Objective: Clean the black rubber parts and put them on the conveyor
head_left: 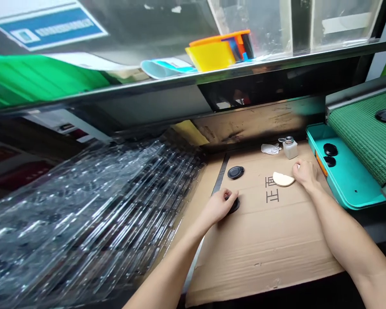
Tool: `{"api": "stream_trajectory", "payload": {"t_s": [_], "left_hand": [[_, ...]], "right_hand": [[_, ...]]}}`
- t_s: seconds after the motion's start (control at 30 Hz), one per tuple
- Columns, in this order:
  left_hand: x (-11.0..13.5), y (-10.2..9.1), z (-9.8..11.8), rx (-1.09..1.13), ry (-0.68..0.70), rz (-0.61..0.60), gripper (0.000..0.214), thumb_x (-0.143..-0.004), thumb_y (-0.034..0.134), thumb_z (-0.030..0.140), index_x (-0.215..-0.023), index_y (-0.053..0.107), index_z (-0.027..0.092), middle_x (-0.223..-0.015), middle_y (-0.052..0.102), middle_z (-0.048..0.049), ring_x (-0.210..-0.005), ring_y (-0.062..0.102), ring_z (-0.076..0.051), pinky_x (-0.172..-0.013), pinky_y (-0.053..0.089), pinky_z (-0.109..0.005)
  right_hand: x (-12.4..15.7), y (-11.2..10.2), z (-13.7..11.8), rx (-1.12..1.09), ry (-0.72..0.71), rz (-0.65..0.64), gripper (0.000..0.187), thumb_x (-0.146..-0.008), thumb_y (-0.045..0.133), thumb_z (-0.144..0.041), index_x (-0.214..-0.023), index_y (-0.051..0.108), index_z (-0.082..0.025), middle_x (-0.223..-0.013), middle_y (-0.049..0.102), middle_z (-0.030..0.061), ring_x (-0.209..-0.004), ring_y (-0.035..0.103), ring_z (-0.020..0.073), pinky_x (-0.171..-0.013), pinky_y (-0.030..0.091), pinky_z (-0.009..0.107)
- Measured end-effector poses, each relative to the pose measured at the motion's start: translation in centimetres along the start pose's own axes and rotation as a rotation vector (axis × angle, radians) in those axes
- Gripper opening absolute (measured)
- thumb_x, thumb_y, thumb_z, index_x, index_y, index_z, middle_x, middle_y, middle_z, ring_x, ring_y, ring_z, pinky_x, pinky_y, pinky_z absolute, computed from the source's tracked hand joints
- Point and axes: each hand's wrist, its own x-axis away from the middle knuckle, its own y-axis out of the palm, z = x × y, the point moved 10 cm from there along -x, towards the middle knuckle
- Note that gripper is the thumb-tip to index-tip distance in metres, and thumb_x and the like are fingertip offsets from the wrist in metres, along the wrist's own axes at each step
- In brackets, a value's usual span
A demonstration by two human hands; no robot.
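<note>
We look down on a desk covered by a sheet of creased brown cardboard (260,253) printed with dark characters (272,191). Our left hand (219,207) sits near the middle, its fingers (227,198) curved over a round black disc (234,206), apparently pressing down on it, though the hand hides most of it. Our right hand (305,174) is further along the cardboard, its fingers (296,168) bent slightly and resting against the edge of a cream half-round pad (283,179). We cannot tell whether they grip it.

A second black disc (236,172) lies flat between the hands, nearer the back. Beyond the pad stand a small white bottle with a metal top (290,149) and a crumpled white cloth (270,148). To the right, a teal tray (347,180) holds two black discs (330,154), beside a green mesh belt (363,137). A tall slanting stack of clear plastic sheets (83,219) fills the left side.

The bottle stands near our right hand, so a careless sideways sweep could tip it. Uneven pressure could make the disc under our left hand slide across the cardboard, and if pushed too far left, it could catch the slippery plastic stack.
</note>
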Motion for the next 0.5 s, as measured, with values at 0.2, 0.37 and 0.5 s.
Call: {"api": "stream_trajectory", "payload": {"t_s": [0.2,0.37,0.5], "left_hand": [[0.1,-1.6,3.8,-0.465,0.05,0.013,0.066,-0.091,0.035,0.062,-0.126,0.064,0.014,-0.13,0.063,-0.0249,-0.11,0.063,-0.046,-0.088,0.048,-0.054],[-0.6,-2.7,16.9,-0.466,0.298,0.106,0.057,-0.092,0.042,0.059,-0.127,0.065,0.019,-0.128,0.067,-0.0166,-0.114,0.062,-0.041,-0.091,0.05,-0.049],[0.7,-2.7,32.3,-0.241,0.666,0.247,0.045,-0.095,0.045,0.049,-0.127,0.064,0.024,-0.131,0.065,-0.0096,-0.118,0.06,-0.031,-0.099,0.047,-0.041]], "right_hand": [[0.2,0.8,-0.2,-0.053,-0.007,-0.045,0.031,-0.093,0.045,-0.027,-0.103,0.072,-0.017,-0.109,0.074,0.0143,-0.098,0.069,0.0245,-0.08,0.047,0.03],[0.3,1.3,-0.2,-0.123,-0.016,-0.078,0.033,-0.095,0.043,-0.026,-0.107,0.071,-0.014,-0.113,0.073,0.0164,-0.103,0.069,0.0268,-0.086,0.049,0.033],[0.5,1.3,-0.4,-0.148,-0.018,-0.083,0.033,-0.095,0.045,-0.025,-0.107,0.072,-0.011,-0.109,0.073,0.0184,-0.103,0.069,0.0277,-0.087,0.05,0.034]]}}
